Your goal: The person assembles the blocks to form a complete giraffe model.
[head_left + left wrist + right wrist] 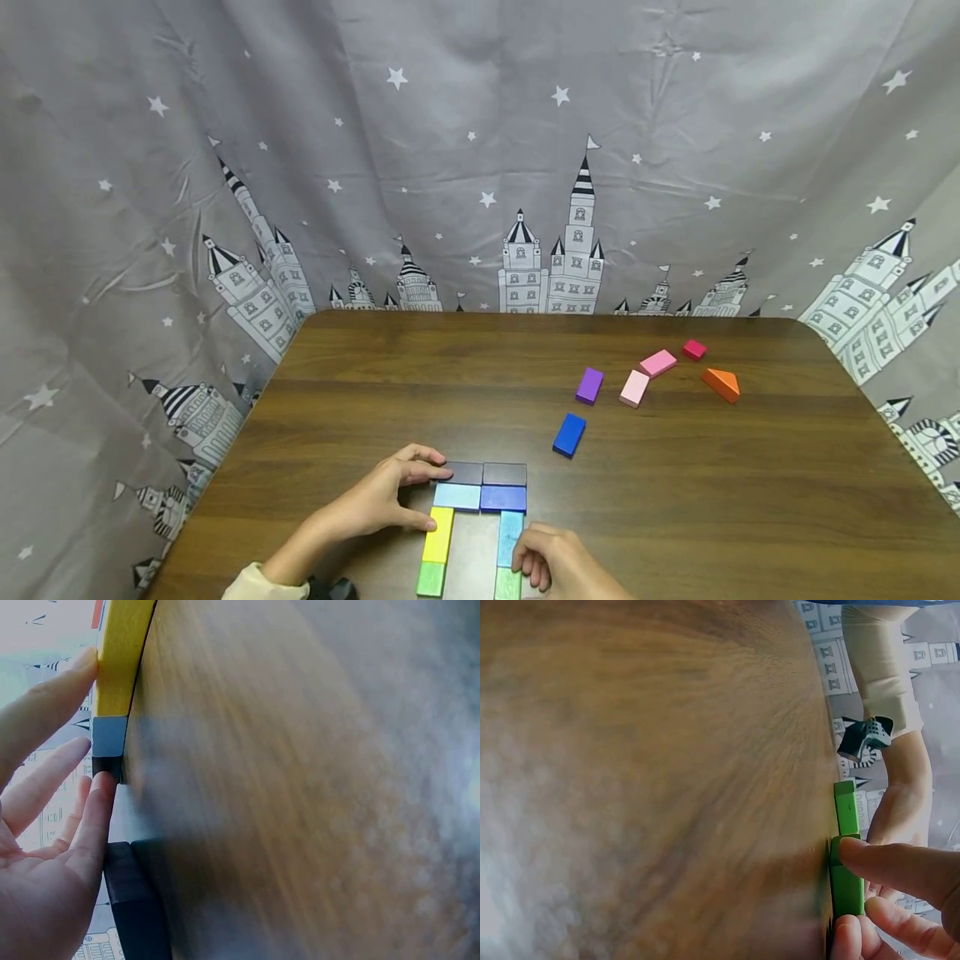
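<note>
On the table several flat blocks form an upside-down U. Two dark grey blocks (pixel 505 474) lie along its far side, with a light blue block (pixel 457 497) and a dark blue block (pixel 503 498) in front. Its left leg is a yellow block (pixel 438 535) and a green block (pixel 431 578). A sky-blue block (pixel 510 538) and another green block (pixel 507 583) make the right leg. My left hand (pixel 382 497) touches the upper left corner, fingertips at dark grey, thumb by yellow. With thumb and fingers, my right hand (pixel 564 562) pinches the right leg's green block.
Farther back on the brown table (pixel 420 367) lie a blue block (pixel 569 435), a purple block (pixel 589 386), a pale pink block (pixel 634 388), a pink block (pixel 657 363), a red block (pixel 694 349) and an orange triangle (pixel 722 384). A grey curtain (pixel 450 167) hangs behind.
</note>
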Demonstrator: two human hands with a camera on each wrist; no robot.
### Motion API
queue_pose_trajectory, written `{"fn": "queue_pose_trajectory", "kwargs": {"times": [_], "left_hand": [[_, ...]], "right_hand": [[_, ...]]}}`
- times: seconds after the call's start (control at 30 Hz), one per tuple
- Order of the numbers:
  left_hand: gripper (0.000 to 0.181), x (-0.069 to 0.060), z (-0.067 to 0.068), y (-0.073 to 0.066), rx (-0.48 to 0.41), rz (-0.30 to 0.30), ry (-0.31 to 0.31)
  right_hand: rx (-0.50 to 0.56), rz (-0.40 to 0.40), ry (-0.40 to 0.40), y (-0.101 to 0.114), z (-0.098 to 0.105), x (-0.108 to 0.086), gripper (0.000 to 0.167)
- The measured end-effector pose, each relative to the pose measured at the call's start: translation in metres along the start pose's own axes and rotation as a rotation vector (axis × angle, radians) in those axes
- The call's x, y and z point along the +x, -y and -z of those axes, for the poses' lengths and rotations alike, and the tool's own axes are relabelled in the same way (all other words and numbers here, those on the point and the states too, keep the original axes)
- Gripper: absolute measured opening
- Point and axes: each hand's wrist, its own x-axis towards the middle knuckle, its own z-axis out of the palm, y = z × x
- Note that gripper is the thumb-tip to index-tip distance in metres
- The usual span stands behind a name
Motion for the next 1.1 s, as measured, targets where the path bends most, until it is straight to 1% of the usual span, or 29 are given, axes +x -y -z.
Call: {"fn": "queue_pose_trajectory", "kwargs": {"times": [0.17,0.4,0.63,0.7,0.77,0.9,0.93,1.0,1.1], "left_hand": [[0.060,0.001,0.000,-0.001,0.016,-0.006,-0.003],[0.060,-0.001,-0.002,-0.002,0.004,-0.007,0.001],[0.060,-0.001,-0.001,-0.001,-0.008,0.000,0.001],[0.060,-0.001,-0.001,-0.001,-0.011,0.003,0.003],[0.061,-0.002,-0.001,-0.001,-0.012,0.005,0.005],[0.061,-0.002,-0.001,-0.001,-0.004,0.004,0.004],[0.061,-0.002,-0.001,-0.001,0.003,0.003,0.001],[0.060,-0.002,-0.001,-0.001,0.013,-0.001,-0.003],[0.060,-0.001,0.000,0.000,0.028,-0.005,-0.006]], "right_hand": [[-0.024,-0.006,-0.003,0.000,0.000,0.000,0.033],[0.004,-0.092,0.020,0.003,-0.001,-0.001,0.027],[0.003,-0.082,0.022,0.003,0.000,-0.001,0.031],[0.029,-0.087,0.029,0.004,0.001,0.000,0.032],[0.082,-0.109,0.034,0.004,0.003,0.000,0.032],[0.220,-0.174,0.017,0.003,0.010,0.001,0.034],[0.247,-0.204,0.010,0.003,0.013,0.002,0.034],[0.278,-0.246,-0.006,0.002,0.019,0.005,0.034],[0.284,-0.283,-0.030,0.000,0.028,0.011,0.036]]}}
